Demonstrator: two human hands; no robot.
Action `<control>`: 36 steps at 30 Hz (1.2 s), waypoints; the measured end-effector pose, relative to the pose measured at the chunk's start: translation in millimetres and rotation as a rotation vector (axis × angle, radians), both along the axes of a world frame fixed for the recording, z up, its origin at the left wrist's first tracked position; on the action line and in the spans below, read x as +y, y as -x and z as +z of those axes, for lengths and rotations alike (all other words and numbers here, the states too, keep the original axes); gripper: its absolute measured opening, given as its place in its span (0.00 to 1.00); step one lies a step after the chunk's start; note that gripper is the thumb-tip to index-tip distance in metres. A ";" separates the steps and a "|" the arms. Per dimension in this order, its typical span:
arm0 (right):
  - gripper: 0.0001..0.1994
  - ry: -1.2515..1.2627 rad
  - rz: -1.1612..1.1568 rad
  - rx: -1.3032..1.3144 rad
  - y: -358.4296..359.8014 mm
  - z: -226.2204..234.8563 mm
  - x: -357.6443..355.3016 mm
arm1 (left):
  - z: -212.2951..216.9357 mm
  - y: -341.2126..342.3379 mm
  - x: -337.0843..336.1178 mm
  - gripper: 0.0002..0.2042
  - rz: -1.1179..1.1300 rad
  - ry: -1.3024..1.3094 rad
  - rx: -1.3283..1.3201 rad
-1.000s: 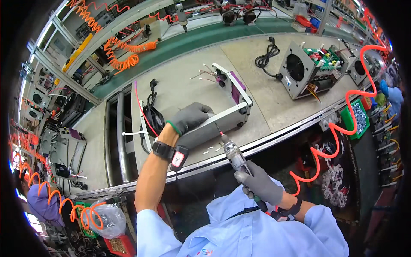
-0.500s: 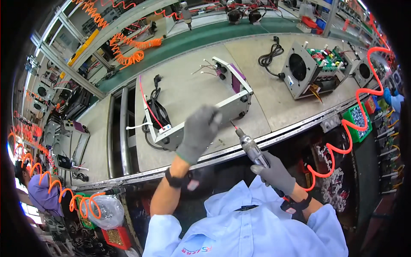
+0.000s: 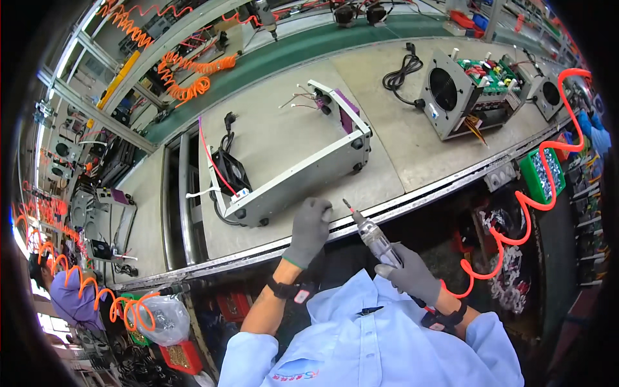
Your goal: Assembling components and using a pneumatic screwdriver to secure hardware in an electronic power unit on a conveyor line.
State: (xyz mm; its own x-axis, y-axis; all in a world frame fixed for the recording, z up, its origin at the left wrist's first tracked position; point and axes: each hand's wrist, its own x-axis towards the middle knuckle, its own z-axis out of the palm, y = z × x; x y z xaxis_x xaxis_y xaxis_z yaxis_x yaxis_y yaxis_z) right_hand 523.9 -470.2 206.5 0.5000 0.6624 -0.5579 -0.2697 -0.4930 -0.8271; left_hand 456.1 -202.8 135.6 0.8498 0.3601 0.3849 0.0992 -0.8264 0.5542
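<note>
My left hand (image 3: pixel 309 229), in a grey glove, hovers at the near edge of the workbench with its fingers curled and nothing visible in it. It is just in front of an open grey metal chassis (image 3: pixel 303 174) that lies on the bench with a small black fan (image 3: pixel 230 169) and a red wire at its left end. My right hand (image 3: pixel 412 276), also gloved, grips a pneumatic screwdriver (image 3: pixel 373 237). Its bit points up and to the left, close beside my left hand. A coiled orange air hose (image 3: pixel 516 213) runs from the tool's rear toward the right.
A second chassis with a round fan grille and green circuit board (image 3: pixel 467 87) stands at the right, a black power cord (image 3: pixel 400 71) behind it. A green bin of screws (image 3: pixel 541 177) hangs at the bench's right edge. Another person in purple (image 3: pixel 64 297) works at the far left.
My left hand came off the grey chassis and drew back to the bench's near edge. The screwdriver's tip has pulled away from the chassis.
</note>
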 end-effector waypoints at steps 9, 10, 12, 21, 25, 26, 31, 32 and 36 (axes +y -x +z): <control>0.30 0.016 0.206 -0.227 9.1 -0.1 6.5 | 29.9 30.8 -3.1 0.09 0.126 1.361 0.083; 0.30 -0.001 0.233 -0.238 9.1 -0.9 7.6 | 27.0 35.0 -2.4 0.11 0.147 1.400 0.101; 0.30 -0.014 0.267 -0.242 9.0 -1.6 11.0 | 25.0 41.4 -3.5 0.13 0.187 1.409 0.081; 0.29 0.022 0.385 -0.241 10.0 -2.8 22.7 | 11.0 60.5 1.7 0.16 0.287 1.462 0.033; 0.29 0.078 0.423 0.017 -0.5 4.8 27.8 | 11.6 68.0 6.6 0.15 0.213 1.454 0.058; 0.29 0.195 0.439 0.282 -3.6 10.1 30.2 | 12.6 67.8 5.4 0.15 0.214 1.456 0.058; 0.28 0.086 0.359 0.090 10.3 -2.0 25.7 | 16.5 51.6 -10.8 0.15 0.389 1.334 0.031; 0.27 0.015 0.325 -0.060 12.6 -7.9 24.2 | 19.5 48.0 -13.2 0.14 0.418 1.318 0.054; 0.25 -0.026 0.304 -0.165 11.2 -12.2 21.6 | 13.1 42.7 -7.8 0.15 0.343 1.417 0.032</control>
State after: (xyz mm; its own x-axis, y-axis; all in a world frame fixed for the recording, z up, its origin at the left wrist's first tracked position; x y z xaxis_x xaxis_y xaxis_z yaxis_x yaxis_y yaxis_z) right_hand 512.7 -448.6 194.3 0.3598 0.8075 -0.4674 0.0243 -0.5089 -0.8605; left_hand 413.4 -210.6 148.6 0.6469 0.5969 -0.4746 0.2025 0.4656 0.8615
